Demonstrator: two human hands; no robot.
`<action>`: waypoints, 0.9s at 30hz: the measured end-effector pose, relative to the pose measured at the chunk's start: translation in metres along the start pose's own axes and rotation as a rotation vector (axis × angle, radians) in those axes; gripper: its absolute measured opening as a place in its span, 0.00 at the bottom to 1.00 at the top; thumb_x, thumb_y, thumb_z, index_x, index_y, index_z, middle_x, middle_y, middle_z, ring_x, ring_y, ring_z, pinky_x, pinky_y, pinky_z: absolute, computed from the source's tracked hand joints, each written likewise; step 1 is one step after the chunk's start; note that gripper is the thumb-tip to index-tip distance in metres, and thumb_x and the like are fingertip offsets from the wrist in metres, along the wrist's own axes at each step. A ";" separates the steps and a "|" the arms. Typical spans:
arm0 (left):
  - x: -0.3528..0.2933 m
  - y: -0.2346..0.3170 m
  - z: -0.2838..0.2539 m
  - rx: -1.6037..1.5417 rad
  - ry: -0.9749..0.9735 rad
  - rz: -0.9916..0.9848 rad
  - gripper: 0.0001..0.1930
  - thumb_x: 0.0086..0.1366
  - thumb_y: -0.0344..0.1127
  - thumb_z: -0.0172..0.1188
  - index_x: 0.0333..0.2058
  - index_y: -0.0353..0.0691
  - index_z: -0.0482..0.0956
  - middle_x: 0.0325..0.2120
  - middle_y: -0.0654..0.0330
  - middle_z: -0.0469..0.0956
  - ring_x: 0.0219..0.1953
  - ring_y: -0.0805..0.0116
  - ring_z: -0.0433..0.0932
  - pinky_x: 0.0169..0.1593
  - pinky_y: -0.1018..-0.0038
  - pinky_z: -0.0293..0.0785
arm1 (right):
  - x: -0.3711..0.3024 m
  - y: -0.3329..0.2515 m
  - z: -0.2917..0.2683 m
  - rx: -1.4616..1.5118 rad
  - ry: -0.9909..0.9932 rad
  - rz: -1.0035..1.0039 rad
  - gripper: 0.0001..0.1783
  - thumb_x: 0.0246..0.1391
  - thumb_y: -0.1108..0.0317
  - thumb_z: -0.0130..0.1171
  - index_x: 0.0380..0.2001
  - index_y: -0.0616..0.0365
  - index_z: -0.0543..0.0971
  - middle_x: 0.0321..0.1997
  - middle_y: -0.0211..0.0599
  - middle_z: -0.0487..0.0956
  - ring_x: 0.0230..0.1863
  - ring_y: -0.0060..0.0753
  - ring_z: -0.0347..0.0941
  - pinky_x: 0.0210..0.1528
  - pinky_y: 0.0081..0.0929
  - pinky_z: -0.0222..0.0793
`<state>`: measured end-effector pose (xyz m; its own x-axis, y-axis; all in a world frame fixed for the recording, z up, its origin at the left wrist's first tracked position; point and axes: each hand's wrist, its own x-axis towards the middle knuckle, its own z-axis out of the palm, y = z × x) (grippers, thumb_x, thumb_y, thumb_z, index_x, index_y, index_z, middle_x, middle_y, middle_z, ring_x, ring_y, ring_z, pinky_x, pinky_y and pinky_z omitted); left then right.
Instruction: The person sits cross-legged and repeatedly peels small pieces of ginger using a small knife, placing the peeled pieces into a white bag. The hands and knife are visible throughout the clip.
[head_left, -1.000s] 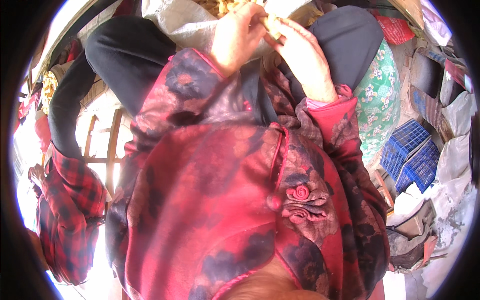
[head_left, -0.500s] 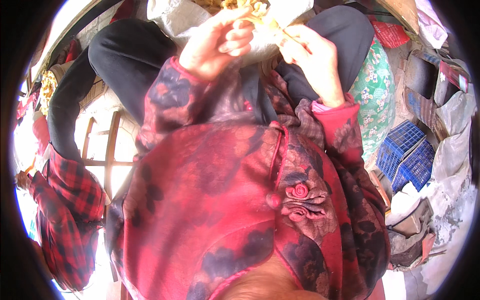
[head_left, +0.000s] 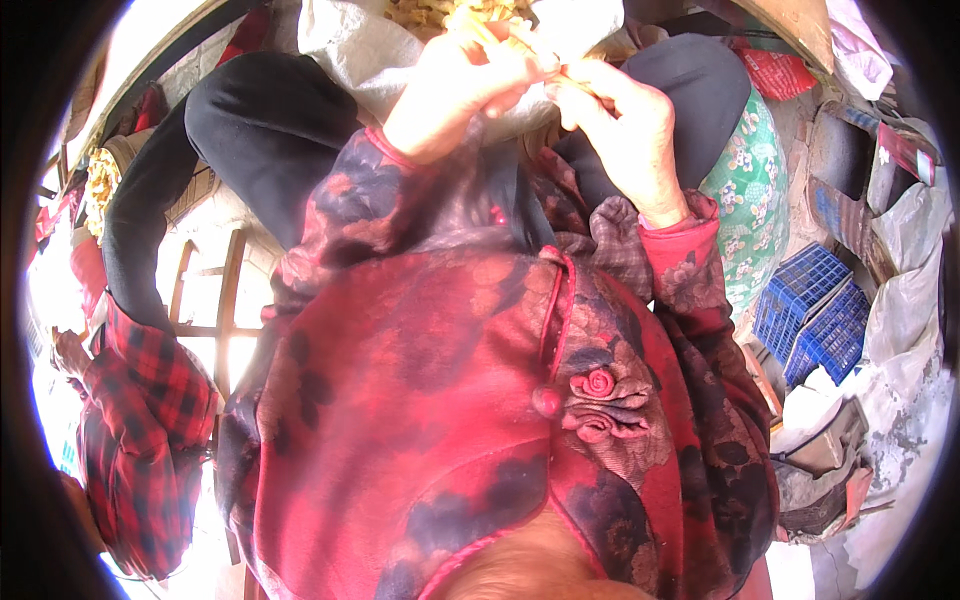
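Over an open white woven sack [head_left: 345, 45], my two hands meet at the top of the view. Pale yellow strip-like pieces [head_left: 410, 12] fill the sack's mouth; glare hides their exact kind. My left hand [head_left: 465, 90] is closed, a yellowish strip [head_left: 485, 32] standing out from its fingers. Fingertips of my right hand [head_left: 630, 115] pinch together beside the left fingers, on something thin and yellowish-brown that is too bright to make out. The hands touch or nearly touch.
On the left a person in a red-and-black checked shirt [head_left: 150, 400] sits near a wooden frame [head_left: 225, 290] and another heap of yellow pieces [head_left: 102, 185]. Blue plastic baskets [head_left: 810, 310], a green flowered cloth [head_left: 745, 200] and a red bag [head_left: 775, 72] lie to the right.
My left hand has moved right and turned, closing the gap to my right hand. The right hand stays almost in place. The neighbouring person's hand has shifted slightly.
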<state>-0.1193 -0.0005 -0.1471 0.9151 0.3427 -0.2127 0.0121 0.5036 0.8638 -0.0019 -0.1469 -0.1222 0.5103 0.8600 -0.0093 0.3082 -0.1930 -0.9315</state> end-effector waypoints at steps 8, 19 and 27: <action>0.007 0.001 -0.011 -0.059 0.124 0.004 0.08 0.59 0.34 0.61 0.33 0.36 0.76 0.21 0.66 0.73 0.18 0.82 0.65 0.22 0.85 0.59 | 0.012 -0.015 -0.024 0.090 -0.126 0.170 0.09 0.57 0.73 0.56 0.40 0.64 0.79 0.27 0.25 0.76 0.23 0.12 0.65 0.25 0.13 0.62; 0.148 0.131 -0.031 0.338 0.213 0.401 0.12 0.62 0.40 0.59 0.37 0.37 0.76 0.23 0.69 0.71 0.23 0.82 0.67 0.30 0.86 0.63 | 0.202 -0.047 -0.080 -0.389 0.123 -0.436 0.11 0.54 0.62 0.57 0.28 0.61 0.79 0.17 0.35 0.74 0.18 0.25 0.67 0.23 0.27 0.63; 0.091 0.085 -0.038 0.618 0.224 0.460 0.11 0.61 0.39 0.62 0.37 0.37 0.77 0.25 0.66 0.76 0.25 0.78 0.71 0.33 0.82 0.68 | 0.151 -0.014 -0.077 0.000 0.150 -0.087 0.09 0.60 0.71 0.51 0.37 0.64 0.78 0.23 0.30 0.76 0.20 0.16 0.69 0.22 0.15 0.65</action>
<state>-0.0505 0.1032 -0.1106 0.7807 0.5932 0.1963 -0.0657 -0.2344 0.9699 0.1324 -0.0503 -0.0829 0.5962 0.7929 0.1256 0.3562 -0.1211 -0.9265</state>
